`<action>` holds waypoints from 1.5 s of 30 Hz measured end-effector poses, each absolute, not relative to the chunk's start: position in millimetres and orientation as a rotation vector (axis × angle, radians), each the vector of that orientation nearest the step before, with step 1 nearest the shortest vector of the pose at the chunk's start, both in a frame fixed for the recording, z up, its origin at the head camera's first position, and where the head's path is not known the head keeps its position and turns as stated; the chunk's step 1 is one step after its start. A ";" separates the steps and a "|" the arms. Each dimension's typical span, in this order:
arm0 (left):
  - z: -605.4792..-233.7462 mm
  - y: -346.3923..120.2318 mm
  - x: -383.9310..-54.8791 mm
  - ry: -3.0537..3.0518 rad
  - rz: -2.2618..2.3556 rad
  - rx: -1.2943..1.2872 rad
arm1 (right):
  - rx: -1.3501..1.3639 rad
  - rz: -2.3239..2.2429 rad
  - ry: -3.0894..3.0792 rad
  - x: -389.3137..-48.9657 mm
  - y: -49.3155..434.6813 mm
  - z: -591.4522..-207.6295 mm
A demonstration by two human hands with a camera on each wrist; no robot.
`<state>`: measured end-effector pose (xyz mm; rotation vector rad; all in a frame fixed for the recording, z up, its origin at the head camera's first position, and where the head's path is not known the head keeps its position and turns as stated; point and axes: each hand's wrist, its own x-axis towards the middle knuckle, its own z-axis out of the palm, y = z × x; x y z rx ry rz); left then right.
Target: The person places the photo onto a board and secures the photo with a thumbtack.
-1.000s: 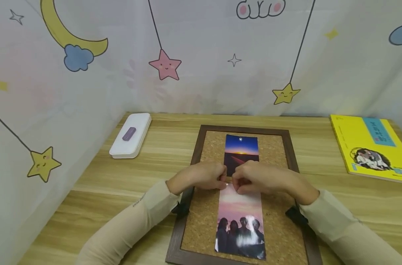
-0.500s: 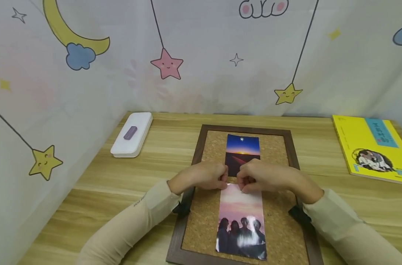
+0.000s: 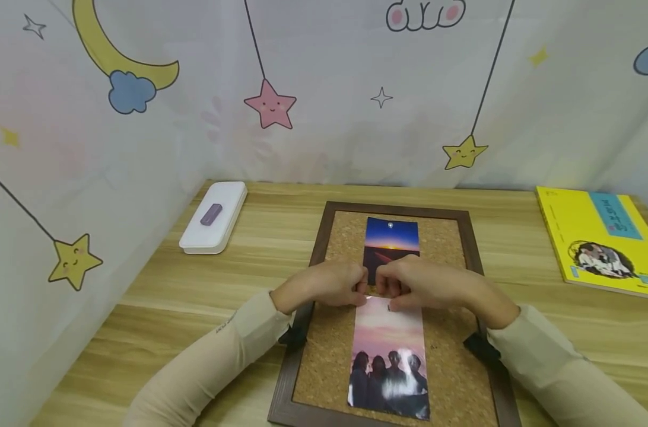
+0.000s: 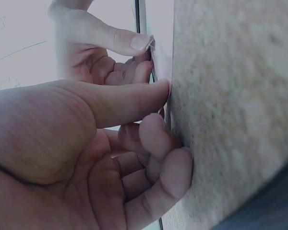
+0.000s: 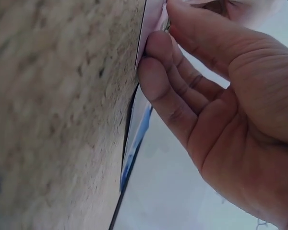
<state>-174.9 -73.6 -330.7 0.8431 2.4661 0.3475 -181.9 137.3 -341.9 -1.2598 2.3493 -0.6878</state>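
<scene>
A pink photo (image 3: 388,335) with several silhouetted people lies on the cork board (image 3: 452,367). My left hand (image 3: 332,283) holds its top left corner, thumb on the edge and the other fingers curled against the cork. Near the middle of the photo's top edge, my right hand (image 3: 428,283) pinches a small clear push pin (image 4: 151,44) between thumb and fingers, its tip close over the paper. Just above is a sunset photo (image 3: 390,237), fixed at its top by another clear pin (image 3: 390,225). Both hands partly cover that photo's lower part.
The board's dark wooden frame (image 3: 399,209) lies on a wood-grain table (image 3: 254,237). To the left sits a white case (image 3: 203,234) with a small purple block (image 3: 211,214) on it. A yellow book (image 3: 559,237) lies at the right. A patterned curtain (image 3: 329,154) hangs behind.
My right hand has shifted slightly right, then a little back left, over the pink photo's top edge. The left hand stays at the corner, and the head view drifts slightly.
</scene>
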 end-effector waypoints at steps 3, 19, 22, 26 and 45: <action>-330.2 -73.1 -175.5 2.465 0.347 0.843 | -1.263 -0.679 2.380 -183.2 137.1 -344.6; -332.6 -76.4 -178.8 2.439 0.405 0.882 | -1.167 -0.632 2.461 -182.5 127.5 -346.3; -335.8 -76.5 -179.3 2.439 0.429 0.889 | -1.210 -0.631 2.437 -184.7 130.5 -348.0; -338.6 -75.9 -180.7 2.445 0.451 0.872 | -1.243 -0.628 2.397 -187.9 138.3 -346.9; -314.4 -111.7 -200.4 2.569 0.764 0.893 | -1.141 -0.687 2.532 -198.4 186.7 -297.0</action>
